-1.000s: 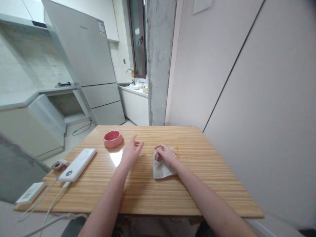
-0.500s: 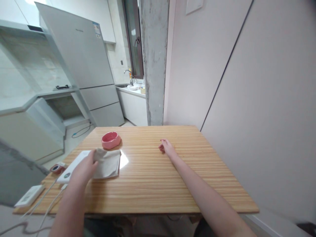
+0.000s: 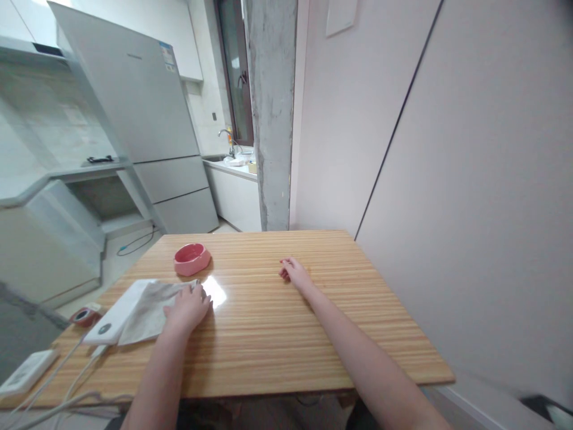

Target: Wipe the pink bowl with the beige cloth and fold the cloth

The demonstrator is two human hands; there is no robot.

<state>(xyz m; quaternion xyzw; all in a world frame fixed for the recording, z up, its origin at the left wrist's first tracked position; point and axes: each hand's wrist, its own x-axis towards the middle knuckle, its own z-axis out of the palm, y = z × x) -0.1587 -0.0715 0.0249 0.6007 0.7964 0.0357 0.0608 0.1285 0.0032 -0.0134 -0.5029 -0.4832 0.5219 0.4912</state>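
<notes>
My left hand (image 3: 188, 307) presses flat on the right part of a light grey cloth (image 3: 145, 306) at the left of the wooden table (image 3: 286, 334). The cloth lies partly over a white power bank (image 3: 110, 316). My right hand (image 3: 293, 272) rests on the table's middle, fingers loosely curled, holding nothing. A pink bowl (image 3: 192, 258) stands just beyond the cloth.
A small red-and-white round object (image 3: 83, 315) and a white flat device (image 3: 24, 371) lie at the table's left end, with white cables (image 3: 67, 382) trailing off the front edge. A pale wall runs along the right side. A fridge (image 3: 143, 119) and a concrete pillar (image 3: 271, 113) stand beyond.
The cloth went from under my right hand at the table's middle to the left, carried by my left hand. It now lies spread over the power bank with my left hand on it.
</notes>
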